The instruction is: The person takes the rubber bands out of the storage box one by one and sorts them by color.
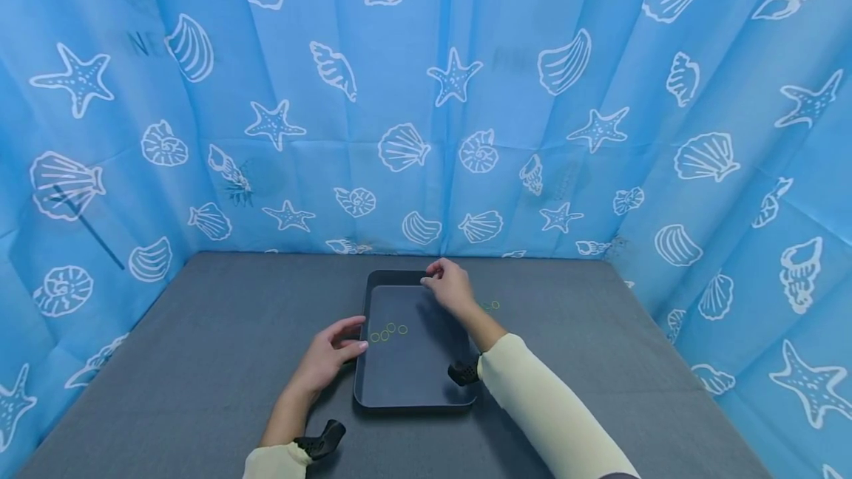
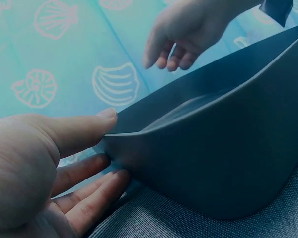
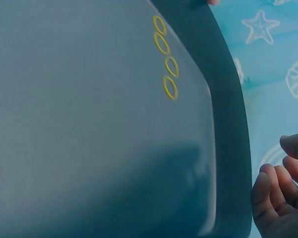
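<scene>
Left hand [image 1: 325,355] at the rim of a dark tray [image 1: 406,375], right hand [image 1: 450,287] above its far corner

The tray is shallow, rectangular and dark grey, with rounded corners. It lies on a table covered with grey cloth [image 1: 200,368], near the middle of the head view, with its long sides running away from the person.

The left hand is beside the left long side of the tray. Its thumb and fingers are rather straight and loosely spread. The thumb tip is at the upper edge, while other fingertips meet the outer wall from below.

The right hand is over the far right corner. Its fingers bend softly, with a gap between thumb and forefinger, and I see nothing held in them. In the left wrist view it appears apart from the tray.

Four thin yellow ring shapes [image 1: 391,328] show against the tray floor, near the left hand. Two more small yellow shapes [image 1: 495,304] show over the cloth, just right of the right wrist. I cannot tell what they are.

Each wrist carries a black device, near the cuff of a cream sleeve [image 1: 559,409]. Behind the table hangs a blue curtain [image 1: 413,187] printed with white shells and starfish.
</scene>
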`<state>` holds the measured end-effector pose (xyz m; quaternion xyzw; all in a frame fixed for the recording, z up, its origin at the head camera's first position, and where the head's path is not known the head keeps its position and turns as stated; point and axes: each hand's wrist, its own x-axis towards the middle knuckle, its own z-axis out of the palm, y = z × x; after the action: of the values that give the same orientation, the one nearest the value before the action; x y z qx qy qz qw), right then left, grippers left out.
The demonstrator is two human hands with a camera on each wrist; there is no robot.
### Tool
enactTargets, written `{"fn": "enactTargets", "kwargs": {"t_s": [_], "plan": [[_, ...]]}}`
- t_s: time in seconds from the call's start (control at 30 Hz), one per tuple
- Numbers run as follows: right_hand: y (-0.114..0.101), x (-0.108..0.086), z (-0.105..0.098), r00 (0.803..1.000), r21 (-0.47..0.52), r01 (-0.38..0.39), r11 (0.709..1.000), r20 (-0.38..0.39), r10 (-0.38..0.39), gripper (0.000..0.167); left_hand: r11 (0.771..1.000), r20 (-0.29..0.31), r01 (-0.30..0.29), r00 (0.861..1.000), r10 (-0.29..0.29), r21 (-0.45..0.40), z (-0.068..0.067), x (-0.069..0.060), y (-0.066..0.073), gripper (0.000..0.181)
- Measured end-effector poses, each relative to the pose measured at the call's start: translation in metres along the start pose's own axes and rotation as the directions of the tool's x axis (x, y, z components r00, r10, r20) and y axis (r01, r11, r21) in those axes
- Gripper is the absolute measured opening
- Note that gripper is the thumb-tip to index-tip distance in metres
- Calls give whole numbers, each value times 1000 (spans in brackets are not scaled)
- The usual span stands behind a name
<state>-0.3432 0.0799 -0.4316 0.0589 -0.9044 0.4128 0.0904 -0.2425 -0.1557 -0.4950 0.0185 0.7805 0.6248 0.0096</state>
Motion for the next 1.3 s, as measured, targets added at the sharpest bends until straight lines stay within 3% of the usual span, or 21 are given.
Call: {"fn": "enactTargets", "kwargs": {"t_s": [0.13, 0.3, 0.5, 0.63, 1.1, 1.3], "plan": [[-2, -2, 10, 999, 16, 20, 1000, 43, -21, 22, 1000, -1, 6, 1000, -6, -1, 0, 0, 0, 45], [-1, -4, 18, 979, 49, 46, 998, 198, -55, 23, 1000, 4, 10, 1000, -10, -5, 0, 2, 1, 45], [0, -7, 22, 904, 33, 91, 995, 417, -96, 19, 1000, 4, 15, 1000, -14, -6, -1, 3, 1, 45], [1, -9, 24, 857, 14, 114, 993, 505, -105, 17, 1000, 6, 13, 1000, -13, -7, -1, 3, 1, 45], [1, -11, 27, 810, -46, 133, 990, 580, -81, 6, 1000, 1, -1, 1000, 1, -9, 0, 5, -4, 45], [3, -11, 32, 813, -97, 184, 978, 574, -95, 7, 1000, -2, -4, 1000, 4, -16, 0, 4, -5, 45]]}}
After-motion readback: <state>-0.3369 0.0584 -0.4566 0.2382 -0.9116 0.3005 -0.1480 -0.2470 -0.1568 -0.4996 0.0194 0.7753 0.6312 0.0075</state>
